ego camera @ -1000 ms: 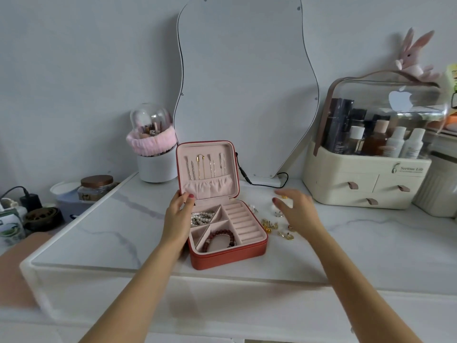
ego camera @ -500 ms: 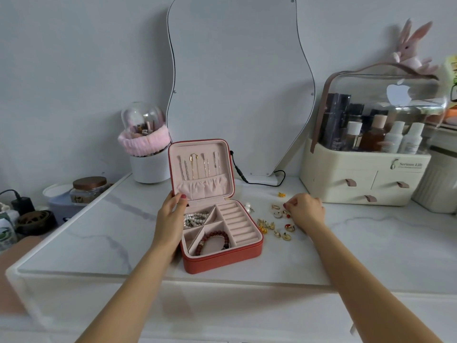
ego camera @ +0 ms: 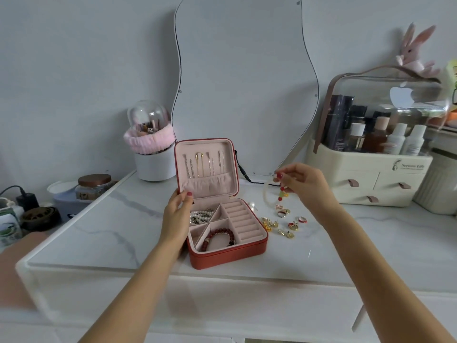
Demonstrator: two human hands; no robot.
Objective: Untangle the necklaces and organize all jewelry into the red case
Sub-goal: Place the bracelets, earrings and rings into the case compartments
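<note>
Head view: a pale bracelet (ego camera: 268, 194) is pinched in the right hand (ego camera: 303, 183) at centre right, while the red case (ego camera: 228, 254) lid is gripped by the left hand (ego camera: 176, 214); a slip could scatter rings (ego camera: 284, 220) across the desk (ego camera: 358, 243).

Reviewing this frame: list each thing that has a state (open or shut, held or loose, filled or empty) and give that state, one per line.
red case: open, lid upright
left hand: holds the case's left edge
right hand: pinches the pale bracelet
pale bracelet: lifted, hanging
pearl strand: in back-left compartment
dark red bracelet: in front compartment
ring rolls: empty
rings and earrings: loose on the marble top
cosmetics organizer: drawers shut
</note>
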